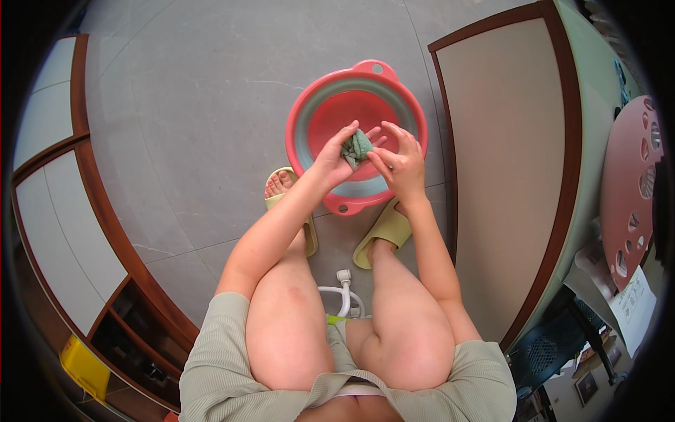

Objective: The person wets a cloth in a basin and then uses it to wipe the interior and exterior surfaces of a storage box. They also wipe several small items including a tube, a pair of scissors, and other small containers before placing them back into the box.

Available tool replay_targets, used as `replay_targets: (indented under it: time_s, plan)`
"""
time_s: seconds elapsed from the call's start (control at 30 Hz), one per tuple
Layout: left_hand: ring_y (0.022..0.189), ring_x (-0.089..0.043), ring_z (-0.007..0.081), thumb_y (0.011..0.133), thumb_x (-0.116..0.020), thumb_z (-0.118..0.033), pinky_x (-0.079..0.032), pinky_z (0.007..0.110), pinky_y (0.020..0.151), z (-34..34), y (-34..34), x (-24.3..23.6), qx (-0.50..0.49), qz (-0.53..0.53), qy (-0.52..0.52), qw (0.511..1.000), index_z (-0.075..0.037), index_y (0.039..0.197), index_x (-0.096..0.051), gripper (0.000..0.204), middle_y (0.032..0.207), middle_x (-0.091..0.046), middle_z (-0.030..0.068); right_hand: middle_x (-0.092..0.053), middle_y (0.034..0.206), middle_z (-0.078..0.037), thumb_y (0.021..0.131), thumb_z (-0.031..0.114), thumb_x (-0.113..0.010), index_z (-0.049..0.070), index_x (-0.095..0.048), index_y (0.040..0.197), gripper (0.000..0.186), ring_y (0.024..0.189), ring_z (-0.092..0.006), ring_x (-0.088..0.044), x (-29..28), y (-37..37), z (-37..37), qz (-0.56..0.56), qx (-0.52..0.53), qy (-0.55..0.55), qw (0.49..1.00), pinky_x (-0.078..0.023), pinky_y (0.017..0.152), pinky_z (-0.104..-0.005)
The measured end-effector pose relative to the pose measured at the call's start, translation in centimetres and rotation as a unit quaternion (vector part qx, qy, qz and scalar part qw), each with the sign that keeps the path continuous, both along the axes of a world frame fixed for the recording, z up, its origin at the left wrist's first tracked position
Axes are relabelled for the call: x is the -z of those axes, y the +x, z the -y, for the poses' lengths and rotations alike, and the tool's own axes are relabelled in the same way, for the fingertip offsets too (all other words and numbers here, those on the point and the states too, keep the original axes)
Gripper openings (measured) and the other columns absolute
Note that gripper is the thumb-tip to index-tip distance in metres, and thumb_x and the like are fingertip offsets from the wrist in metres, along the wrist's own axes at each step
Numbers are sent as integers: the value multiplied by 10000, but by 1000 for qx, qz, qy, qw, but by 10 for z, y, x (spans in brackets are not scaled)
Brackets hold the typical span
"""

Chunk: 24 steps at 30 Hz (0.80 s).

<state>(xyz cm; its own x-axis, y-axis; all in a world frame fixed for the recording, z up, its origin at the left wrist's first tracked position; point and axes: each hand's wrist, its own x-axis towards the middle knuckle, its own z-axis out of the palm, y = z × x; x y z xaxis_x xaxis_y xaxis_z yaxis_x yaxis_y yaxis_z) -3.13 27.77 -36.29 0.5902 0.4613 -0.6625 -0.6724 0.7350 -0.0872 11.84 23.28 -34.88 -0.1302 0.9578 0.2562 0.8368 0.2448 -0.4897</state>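
Observation:
A small crumpled green cloth point(357, 148) lies bunched in my left hand point(336, 153), whose thumb rests along it and whose fingers curve beneath. From the right, my right hand point(402, 163) pinches the cloth's edge with thumb and fingertip, its other fingers bent above. Both hands are over a round red basin point(344, 107) with a grey-blue band inside its wall. The basin stands on the floor between my feet, one looped handle at its far side and one at its near side. The cloth's exact kind cannot be made out.
Yellow-green slippers point(383, 232) are on my feet beside the basin. A white curved pipe or stand point(344, 292) shows between my legs. Wood-framed cabinets point(70, 232) line the left; a brown-edged panel point(506, 162) stands at right, near a pink board with holes point(628, 190).

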Motion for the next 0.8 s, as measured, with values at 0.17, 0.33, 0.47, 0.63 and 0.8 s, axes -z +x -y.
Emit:
replay_targets:
  time_s: [0.17, 0.33, 0.47, 0.63, 0.8]
  plan:
    - [677, -565, 154, 858, -575, -133, -533, 331, 702, 3, -6, 31, 6, -88, 27, 996, -81, 852, -476, 111, 696, -525, 24, -544, 1120, -22, 628, 259, -750, 134, -645, 662, 166, 938, -184, -564, -7, -8, 4, -32, 51, -25, 998, -442, 771, -352]
    - [484, -355, 40, 876, -550, -173, -282, 192, 401, 3, -6, 36, 74, -124, 57, 988, -126, 738, -392, 215, 596, -394, -32, -548, 1075, -10, 633, 231, -743, 137, -637, 673, 147, 900, -169, -578, -7, -11, 4, -65, 42, -45, 996, -455, 742, -347]
    - [434, -289, 22, 891, -527, -215, -204, 181, 364, 5, 0, 34, 131, -146, 100, 975, -146, 726, -385, 228, 565, -370, -52, -546, 1069, -19, 660, 198, -719, 129, -640, 750, 138, 902, -180, -578, -2, -13, 3, -94, 19, -83, 992, -456, 752, -346]
    - [432, -331, 35, 870, -535, -181, -233, 193, 372, 0, -3, 30, 167, -120, 136, 969, -123, 741, -424, 180, 566, -397, -42, -551, 1058, -31, 713, 115, -649, 141, -626, 930, 219, 902, -204, -575, -1, -9, -3, -118, 17, -110, 987, -454, 765, -349]
    - [631, -495, 89, 767, -582, -90, -416, 229, 537, -6, -3, 8, 264, -154, 236, 922, -86, 888, -491, 152, 727, -505, 14, -575, 971, -12, 711, 51, -593, 202, -562, 1133, 449, 855, -207, -573, -6, 2, -19, -47, -97, -68, 992, -458, 736, -354]
